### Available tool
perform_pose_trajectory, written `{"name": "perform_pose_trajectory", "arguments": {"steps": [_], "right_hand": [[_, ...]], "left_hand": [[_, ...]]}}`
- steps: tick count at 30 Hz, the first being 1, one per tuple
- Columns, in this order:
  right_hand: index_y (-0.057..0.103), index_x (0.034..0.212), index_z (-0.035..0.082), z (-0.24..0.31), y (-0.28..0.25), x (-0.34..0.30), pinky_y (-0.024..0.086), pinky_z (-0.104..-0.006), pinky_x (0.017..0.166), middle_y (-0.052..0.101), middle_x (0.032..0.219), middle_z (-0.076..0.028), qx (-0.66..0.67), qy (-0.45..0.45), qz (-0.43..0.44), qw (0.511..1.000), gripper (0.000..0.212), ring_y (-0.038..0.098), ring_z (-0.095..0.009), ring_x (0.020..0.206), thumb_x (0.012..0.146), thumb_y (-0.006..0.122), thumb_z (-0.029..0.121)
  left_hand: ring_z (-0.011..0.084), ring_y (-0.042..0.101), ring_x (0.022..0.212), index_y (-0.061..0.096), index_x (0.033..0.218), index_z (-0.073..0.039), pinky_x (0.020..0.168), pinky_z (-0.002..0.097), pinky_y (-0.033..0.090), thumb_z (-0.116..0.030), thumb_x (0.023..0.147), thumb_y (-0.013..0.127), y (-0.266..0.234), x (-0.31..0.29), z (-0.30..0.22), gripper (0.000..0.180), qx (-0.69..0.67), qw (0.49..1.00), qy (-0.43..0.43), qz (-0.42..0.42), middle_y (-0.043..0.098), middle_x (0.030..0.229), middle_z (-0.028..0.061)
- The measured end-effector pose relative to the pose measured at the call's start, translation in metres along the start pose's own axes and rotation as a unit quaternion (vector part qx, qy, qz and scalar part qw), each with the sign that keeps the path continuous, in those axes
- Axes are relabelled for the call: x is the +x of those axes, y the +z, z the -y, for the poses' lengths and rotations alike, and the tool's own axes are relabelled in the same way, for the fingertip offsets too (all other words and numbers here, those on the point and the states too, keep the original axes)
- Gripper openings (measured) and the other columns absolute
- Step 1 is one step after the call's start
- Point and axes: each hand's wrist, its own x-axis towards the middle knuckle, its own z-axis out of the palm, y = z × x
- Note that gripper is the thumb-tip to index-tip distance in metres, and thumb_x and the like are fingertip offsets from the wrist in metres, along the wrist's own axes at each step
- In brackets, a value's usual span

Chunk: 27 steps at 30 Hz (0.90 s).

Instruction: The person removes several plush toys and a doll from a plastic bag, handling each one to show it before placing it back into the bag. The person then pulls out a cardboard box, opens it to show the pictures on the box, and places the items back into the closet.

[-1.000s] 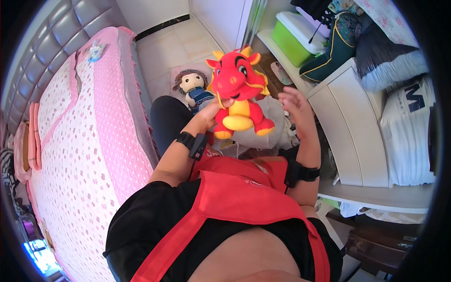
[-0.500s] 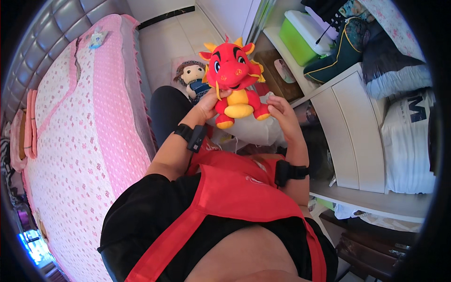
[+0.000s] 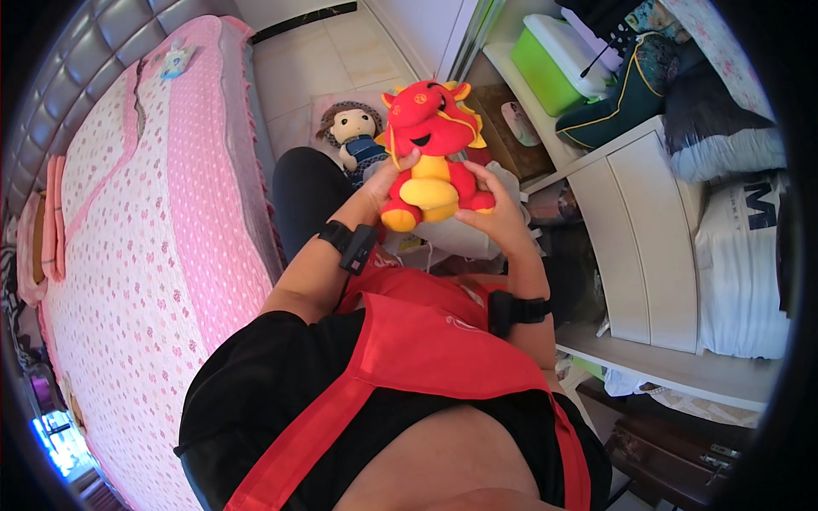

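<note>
A red and yellow plush dragon (image 3: 430, 162) is held up in front of me, its head tipped back and its yellow belly toward me. My left hand (image 3: 390, 180) grips its left side, the thumb resting below the chin. On the other side my right hand (image 3: 496, 207) is closed round the dragon's body and leg, with part of the fingers hidden behind it. Just beyond my left hand lies a doll (image 3: 356, 136) in a patterned hat and blue clothes. A whitish plastic bag (image 3: 452, 238) shows beneath the dragon.
To the left stretches a bed with a pink and white quilt (image 3: 162, 255), a small packet (image 3: 177, 61) on top. On the right are a cabinet with pale drawers (image 3: 622, 247), a green box with a white lid (image 3: 558, 64), a dark green cushion (image 3: 626, 98) and a stuffed white bag (image 3: 741, 264).
The dragon's head has tipped backward and it sits slightly lower. My right hand, open beside its foot before, has moved in and taken hold of its side.
</note>
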Motion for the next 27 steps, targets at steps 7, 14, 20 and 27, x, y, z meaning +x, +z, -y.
{"name": "perform_pose_trajectory", "arguments": {"steps": [7, 14, 20, 27], "right_hand": [[0.04, 0.123, 0.006, 0.02, 0.013, -0.001, 0.037, -0.0298, 0.092, 0.046, 0.118, -0.008, -0.115, -0.113, -0.038, 0.986, 0.073, 0.045, -0.017, 0.109, 0.059, 0.075, 0.004], [0.041, 0.121, 0.006, -0.009, 0.016, 0.005, 0.038, -0.0309, 0.09, 0.048, 0.116, -0.008, 0.03, -0.096, -0.167, 0.981, 0.062, 0.047, -0.018, 0.106, 0.068, 0.072, 0.01], [0.047, 0.115, 0.0, -0.009, 0.017, 0.005, 0.039, -0.03, 0.088, 0.053, 0.111, -0.01, -0.055, -0.066, -0.235, 0.968, 0.043, 0.051, -0.019, 0.104, 0.078, 0.063, 0.014], [0.052, 0.11, 0.005, -0.022, 0.008, 0.001, 0.045, -0.0336, 0.077, 0.06, 0.102, -0.013, -0.192, -0.073, -0.297, 0.933, 0.04, 0.057, -0.03, 0.096, 0.077, 0.064, 0.023]], "left_hand": [[0.025, 0.057, 0.096, 0.048, 0.115, -0.004, 0.085, 0.0383, 0.046, -0.037, 0.082, 0.057, 0.008, 0.001, 0.001, 0.048, -0.099, 0.989, -0.091, 0.065, 0.057, 0.109, 0.0123], [0.0273, 0.054, 0.101, 0.049, 0.115, -0.003, 0.09, 0.0418, 0.043, -0.029, 0.088, 0.046, 0.009, 0.011, 0.014, 0.037, -0.182, 0.966, -0.083, 0.164, 0.054, 0.113, 0.0138], [0.0287, 0.047, 0.112, 0.039, 0.125, -0.005, 0.096, 0.0472, 0.036, -0.026, 0.09, 0.044, -0.008, 0.02, 0.033, 0.041, -0.21, 0.961, -0.068, 0.169, 0.044, 0.126, 0.0145], [0.024, 0.055, 0.102, 0.047, 0.116, -0.003, 0.09, 0.0399, 0.044, -0.025, 0.089, 0.045, -0.002, 0.008, 0.038, 0.035, -0.179, 0.968, -0.099, 0.145, 0.053, 0.117, 0.0129]]}}
